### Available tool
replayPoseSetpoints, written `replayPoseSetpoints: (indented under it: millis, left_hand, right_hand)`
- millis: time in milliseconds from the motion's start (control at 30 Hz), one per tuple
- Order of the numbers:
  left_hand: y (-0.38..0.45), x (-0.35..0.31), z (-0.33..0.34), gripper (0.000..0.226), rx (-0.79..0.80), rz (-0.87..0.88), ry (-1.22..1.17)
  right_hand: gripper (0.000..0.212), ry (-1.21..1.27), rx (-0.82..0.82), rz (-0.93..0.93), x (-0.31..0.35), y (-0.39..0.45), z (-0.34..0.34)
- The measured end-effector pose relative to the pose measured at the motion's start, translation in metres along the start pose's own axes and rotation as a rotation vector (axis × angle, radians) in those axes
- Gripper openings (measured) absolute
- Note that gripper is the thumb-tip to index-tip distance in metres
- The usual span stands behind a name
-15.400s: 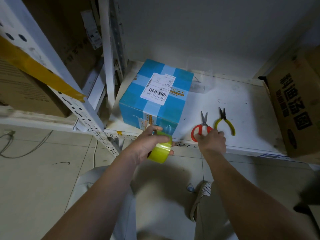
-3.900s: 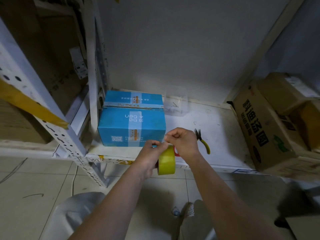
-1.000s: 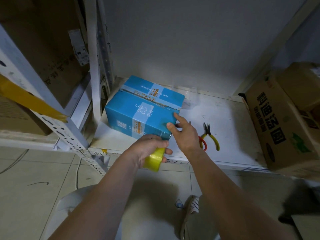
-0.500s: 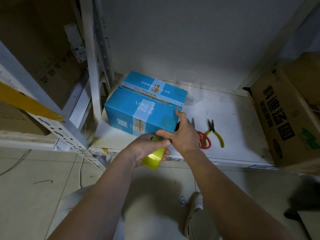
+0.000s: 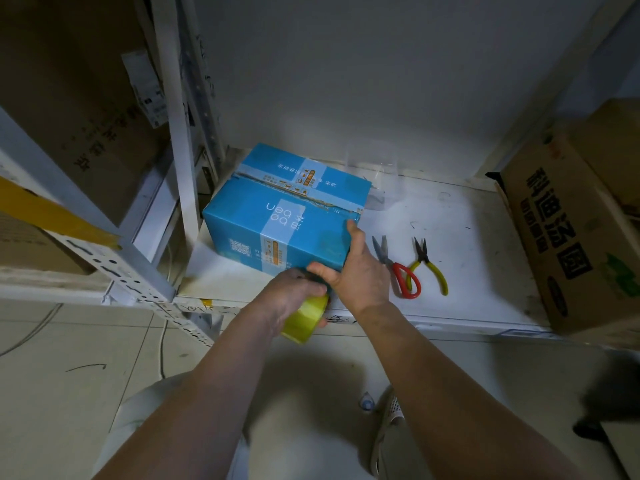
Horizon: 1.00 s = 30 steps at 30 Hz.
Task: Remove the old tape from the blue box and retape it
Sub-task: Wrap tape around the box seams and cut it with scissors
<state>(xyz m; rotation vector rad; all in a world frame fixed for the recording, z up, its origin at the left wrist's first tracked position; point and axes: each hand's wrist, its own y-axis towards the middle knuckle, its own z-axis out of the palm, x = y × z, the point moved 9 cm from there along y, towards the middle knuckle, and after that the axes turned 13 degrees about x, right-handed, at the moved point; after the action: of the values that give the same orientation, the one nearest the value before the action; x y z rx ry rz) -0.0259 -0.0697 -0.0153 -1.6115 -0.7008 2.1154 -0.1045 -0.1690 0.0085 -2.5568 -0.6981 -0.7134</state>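
The blue box (image 5: pixel 277 220) sits on the white shelf (image 5: pixel 467 244), turned at an angle, its top flaps showing a gap along the seam. My left hand (image 5: pixel 291 299) grips a yellow-green tape roll (image 5: pixel 304 320) just below the shelf's front edge, near the box's front lower corner. My right hand (image 5: pixel 356 268) lies against the box's right front corner, fingers straight up its right edge and thumb pointing left towards the roll. Any tape strip between roll and box is hidden by my hands.
Red-handled scissors (image 5: pixel 398 271) and yellow-handled pliers (image 5: pixel 429 265) lie on the shelf right of my right hand. A clear crumpled tape sheet (image 5: pixel 374 178) lies behind the box. A brown carton (image 5: pixel 571 230) stands at the right. White rack posts (image 5: pixel 176 126) rise on the left.
My right hand slid down the box's right corner, from an open touch to a flat press beside my left hand. The box turned slightly. The roll stays in my left hand.
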Motion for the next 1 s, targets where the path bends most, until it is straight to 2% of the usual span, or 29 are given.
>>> replayPoseSetpoints:
  millis: [100, 167, 233, 300, 400, 467, 600, 700, 900, 1000]
  left_hand:
    - [-0.001, 0.001, -0.003, 0.021, -0.045, 0.013, -0.018]
    - [-0.002, 0.003, -0.004, 0.023, -0.055, 0.008, -0.023]
    - [-0.005, 0.004, -0.003, 0.022, -0.044, -0.003, -0.038]
    - [-0.005, 0.004, -0.003, 0.027, -0.038, -0.005, -0.054]
    - [-0.009, 0.003, -0.004, 0.032, -0.062, 0.007, -0.089]
    - [-0.011, 0.001, -0.004, 0.024, -0.071, 0.02, -0.092]
    - [-0.01, 0.001, -0.008, 0.008, -0.125, 0.03, -0.081]
    - [-0.009, 0.004, -0.015, 0.004, -0.204, 0.041, -0.025]
    - [-0.011, 0.0, -0.019, 0.006, -0.241, 0.04, 0.032]
    - [-0.018, -0.003, -0.018, 0.004, -0.285, 0.037, 0.046]
  right_hand:
    - [0.093, 0.107, 0.006, -0.025, -0.005, -0.005, -0.003]
    - [0.078, 0.283, -0.115, 0.021, -0.026, -0.017, -0.01]
    - [0.054, 0.339, -0.315, 0.188, -0.059, -0.031, -0.019]
    - [0.043, 0.161, -0.394, 0.4, -0.089, -0.037, -0.021]
    - [0.05, -0.119, -0.181, 0.541, -0.11, -0.025, -0.008]
    - [0.055, -0.211, -0.068, 0.579, -0.114, -0.018, -0.006]
    - [0.047, -0.209, -0.03, 0.604, -0.112, -0.018, -0.011]
    - [0.048, 0.033, -0.045, 0.596, -0.115, -0.028, -0.008]
    - [0.04, 0.75, 0.102, 0.444, -0.1, -0.055, 0.009]
    - [0.039, 0.769, 0.283, 0.451, -0.09, -0.079, 0.013]
